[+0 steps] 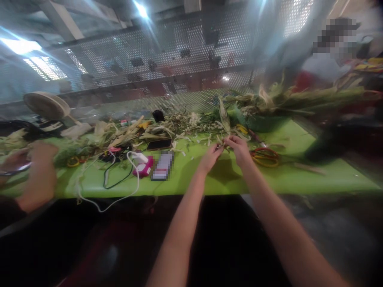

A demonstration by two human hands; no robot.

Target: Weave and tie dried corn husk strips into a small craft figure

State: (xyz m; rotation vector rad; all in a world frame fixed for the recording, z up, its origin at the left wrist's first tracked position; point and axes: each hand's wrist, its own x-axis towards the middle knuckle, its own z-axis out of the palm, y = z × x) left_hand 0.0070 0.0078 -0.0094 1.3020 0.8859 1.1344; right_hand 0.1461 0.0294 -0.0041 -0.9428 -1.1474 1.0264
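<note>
My left hand [212,156] and my right hand [239,148] meet above the green tabletop [191,181], fingers closed in a pinch. Between them is a corn husk [224,115], its pale pointed leaves standing up from the fingertips; its lower end is partly hidden by them. Just right of my right hand lie scissors [265,157] with orange-red loop handles. Loose husks and scraps [191,121] are heaped behind both hands. To the left of my left hand rests a phone [163,165] with a lit, blurred screen.
A dark phone [159,144] and a pink power block [144,166] with white cables lie leftward. Another person's arm [40,171] reaches in at far left, near a fan [48,107]. A green basin [257,121] holds leaves at right; a person [323,67] is behind it.
</note>
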